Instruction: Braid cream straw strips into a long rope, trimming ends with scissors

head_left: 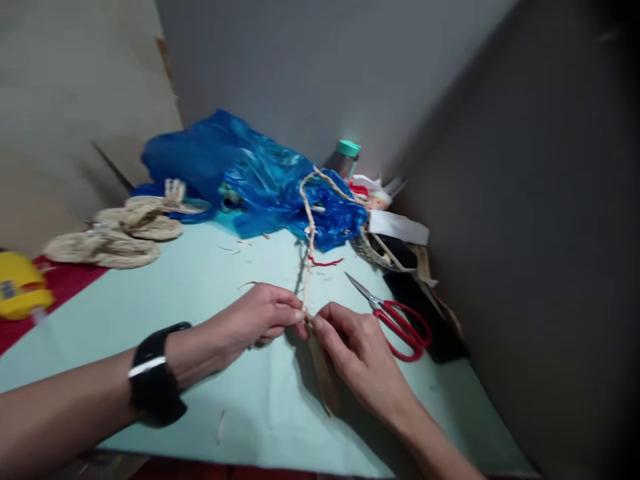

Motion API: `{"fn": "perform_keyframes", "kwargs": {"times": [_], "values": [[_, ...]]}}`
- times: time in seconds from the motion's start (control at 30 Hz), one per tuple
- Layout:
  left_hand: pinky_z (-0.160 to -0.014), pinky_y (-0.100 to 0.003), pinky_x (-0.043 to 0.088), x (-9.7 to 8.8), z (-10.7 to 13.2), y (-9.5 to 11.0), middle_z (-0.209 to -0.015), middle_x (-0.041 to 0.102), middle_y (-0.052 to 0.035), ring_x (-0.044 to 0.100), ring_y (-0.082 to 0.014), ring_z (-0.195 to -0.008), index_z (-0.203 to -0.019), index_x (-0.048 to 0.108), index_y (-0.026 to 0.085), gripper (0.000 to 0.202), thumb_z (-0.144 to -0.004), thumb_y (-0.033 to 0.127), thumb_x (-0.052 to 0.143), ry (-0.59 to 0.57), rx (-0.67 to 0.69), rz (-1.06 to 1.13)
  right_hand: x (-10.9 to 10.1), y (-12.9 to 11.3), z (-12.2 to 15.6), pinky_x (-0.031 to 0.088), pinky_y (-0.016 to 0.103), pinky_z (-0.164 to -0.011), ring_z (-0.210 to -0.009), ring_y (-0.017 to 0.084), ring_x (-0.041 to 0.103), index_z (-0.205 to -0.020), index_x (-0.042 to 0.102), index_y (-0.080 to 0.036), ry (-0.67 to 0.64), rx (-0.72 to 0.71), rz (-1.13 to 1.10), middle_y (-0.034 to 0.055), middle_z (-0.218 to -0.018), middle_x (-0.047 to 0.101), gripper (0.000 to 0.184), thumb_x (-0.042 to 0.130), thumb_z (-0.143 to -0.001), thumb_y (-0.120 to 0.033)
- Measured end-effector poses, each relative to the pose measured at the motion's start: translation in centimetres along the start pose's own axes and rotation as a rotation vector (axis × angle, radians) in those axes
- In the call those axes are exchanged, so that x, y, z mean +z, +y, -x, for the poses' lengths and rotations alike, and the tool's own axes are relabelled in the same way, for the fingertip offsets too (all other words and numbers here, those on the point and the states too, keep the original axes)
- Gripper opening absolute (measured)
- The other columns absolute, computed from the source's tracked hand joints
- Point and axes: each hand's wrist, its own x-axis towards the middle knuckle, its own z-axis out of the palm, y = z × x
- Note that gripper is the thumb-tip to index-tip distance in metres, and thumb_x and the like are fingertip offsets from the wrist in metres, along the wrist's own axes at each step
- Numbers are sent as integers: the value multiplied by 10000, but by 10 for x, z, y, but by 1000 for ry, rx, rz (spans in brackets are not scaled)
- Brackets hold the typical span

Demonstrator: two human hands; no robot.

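Observation:
A pale braided cord (312, 233) runs from the blue bag down to my fingers over the table. My left hand (273, 313), with a black band on the wrist, pinches the cord's near end between thumb and fingers. Right beside it, my right hand (357, 347) is closed in a pinch at the same end, on a flat tan strip (323, 377) that hangs down toward the table. A short red thread (326, 263) lies by the cord. Red-handled scissors (400, 327) rest to the right of my right hand, blades pointing away.
A crumpled blue plastic bag (240, 173) lies at the back, a green-capped bottle (347, 157) behind it. Coiled braided bundles (115, 233) and a yellow tape measure (23, 287) are on the left. A black flat object (430, 320) lies along the right wall.

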Motion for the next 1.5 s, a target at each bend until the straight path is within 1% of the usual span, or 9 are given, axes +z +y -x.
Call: {"fn": "perform_keyframes", "kwargs": {"times": [0.27,0.43,0.57,0.67,0.87,1.07,1.17,1.3,1.5], "values": [[-435,-243,83,4,3,5,-583,462,64,190,-26,-440,-784,606,128,138,-818,260,627,-26,-35,12,2,-4,14,323,220,-512,-507,97,458,-747,569,-183,2,188,-241,-15,-573,575,321,418,-988,-331],[-436,-231,91,5,6,3,-510,311,96,177,-49,-459,-773,601,149,178,-851,307,622,-77,1,112,29,-10,25,249,279,-511,-492,121,429,-793,545,-187,246,-83,291,9,-604,569,230,413,-977,-229],[-432,-218,105,4,6,1,-637,547,32,213,-30,-457,-817,630,142,183,-800,311,698,-71,-15,143,50,-5,29,217,309,-518,-502,149,430,-787,541,-170,334,-333,663,37,-597,552,258,357,-896,-26],[-429,-223,93,3,5,-1,-811,661,-40,230,-17,-450,-857,642,133,165,-789,273,696,-64,-39,114,53,-1,33,227,294,-507,-501,135,405,-762,507,-182,269,-348,567,17,-606,538,220,387,-892,-51],[-428,-219,120,3,3,0,-706,597,6,251,-28,-463,-863,653,140,208,-797,328,711,-68,-5,73,34,-7,43,299,257,-531,-527,115,439,-747,512,-195,134,-210,277,-1,-626,543,231,426,-960,-196],[-452,-217,183,3,4,1,-793,660,-24,334,-52,-504,-900,671,150,200,-798,318,704,-63,22,28,11,-5,36,422,298,-753,-843,193,599,-1011,600,-182,464,-51,187,79,-931,669,155,461,-956,-223],[-466,-219,204,4,4,1,-779,659,-18,369,-62,-517,-894,673,152,175,-796,296,693,-71,21,21,8,-2,28,439,309,-837,-985,209,602,-1125,574,-196,320,45,63,92,-1091,663,205,473,-963,-269],[-480,-221,218,4,1,-2,-675,627,6,446,-83,-523,-864,641,161,171,-782,305,683,-49,2,28,14,-4,20,444,248,-699,-751,143,613,-1247,507,-202,78,72,-143,30,-893,684,277,391,-1007,-277],[-597,-241,346,6,-3,-8,-750,663,-10,567,-141,-674,-856,579,179,206,-767,335,680,-58,28,23,14,1,21,382,229,-655,-682,131,553,-1213,536,-188,93,46,-38,-5,-750,630,259,406,-992,-219]]}}
